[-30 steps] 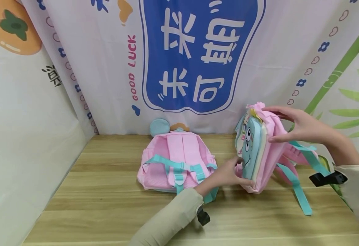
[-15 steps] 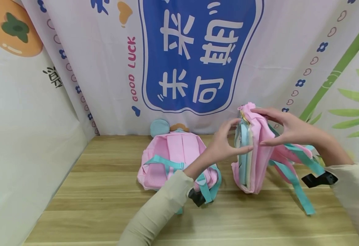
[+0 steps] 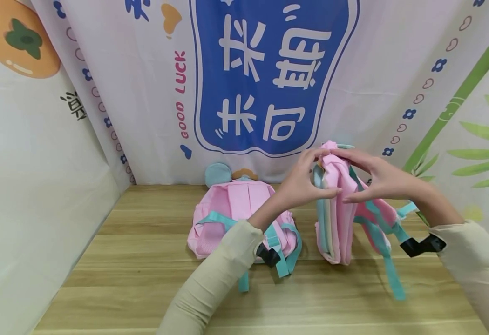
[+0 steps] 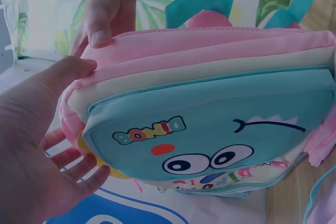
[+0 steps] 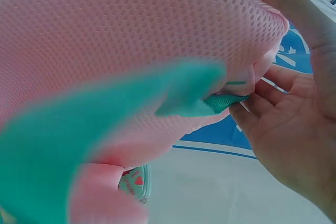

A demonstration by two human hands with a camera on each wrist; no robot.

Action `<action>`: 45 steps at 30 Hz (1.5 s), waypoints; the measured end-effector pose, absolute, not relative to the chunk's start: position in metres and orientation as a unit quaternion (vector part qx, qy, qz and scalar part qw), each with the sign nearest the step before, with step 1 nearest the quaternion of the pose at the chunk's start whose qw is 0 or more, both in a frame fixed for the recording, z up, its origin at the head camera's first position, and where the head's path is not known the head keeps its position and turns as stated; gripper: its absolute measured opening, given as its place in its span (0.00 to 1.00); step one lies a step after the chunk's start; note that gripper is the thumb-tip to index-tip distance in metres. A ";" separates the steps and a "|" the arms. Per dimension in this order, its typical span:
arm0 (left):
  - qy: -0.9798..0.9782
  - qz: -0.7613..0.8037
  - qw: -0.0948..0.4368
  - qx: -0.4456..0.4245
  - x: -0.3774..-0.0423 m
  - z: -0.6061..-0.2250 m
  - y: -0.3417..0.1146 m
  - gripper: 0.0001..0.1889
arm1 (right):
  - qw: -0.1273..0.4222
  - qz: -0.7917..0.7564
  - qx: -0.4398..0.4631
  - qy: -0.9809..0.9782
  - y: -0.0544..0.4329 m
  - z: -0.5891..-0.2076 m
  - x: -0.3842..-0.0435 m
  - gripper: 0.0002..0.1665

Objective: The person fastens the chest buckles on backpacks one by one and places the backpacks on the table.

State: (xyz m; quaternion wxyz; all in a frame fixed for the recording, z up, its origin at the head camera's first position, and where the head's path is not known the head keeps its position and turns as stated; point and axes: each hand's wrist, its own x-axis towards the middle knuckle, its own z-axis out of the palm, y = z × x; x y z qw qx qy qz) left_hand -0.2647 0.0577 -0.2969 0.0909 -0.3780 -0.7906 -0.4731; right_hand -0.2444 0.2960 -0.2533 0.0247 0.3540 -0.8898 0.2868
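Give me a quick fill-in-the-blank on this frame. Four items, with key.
1. In the head view, the held backpack is to the ____ of the other backpack.
2. Of the left hand and right hand, the ____ one is nearer the other backpack.
3. In the left wrist view, the front pocket has a printed face with ____ eyes.
4. Lettering on the backdrop reads "GOOD ____".

Missing words: right; left; two; LUCK.
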 end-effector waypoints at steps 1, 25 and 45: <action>-0.793 -0.473 0.090 -0.374 -0.265 -0.297 0.057 0.44 | 0.025 0.287 0.355 -0.890 0.295 -0.254 -0.245 0.61; -0.813 -0.456 0.094 -0.350 -0.269 -0.301 0.041 0.42 | 0.029 0.286 0.335 -0.897 0.292 -0.278 -0.238 0.75; -0.794 -0.497 0.077 -0.341 -0.268 -0.310 0.025 0.41 | -0.019 0.275 0.309 -0.910 0.322 -0.315 -0.230 0.72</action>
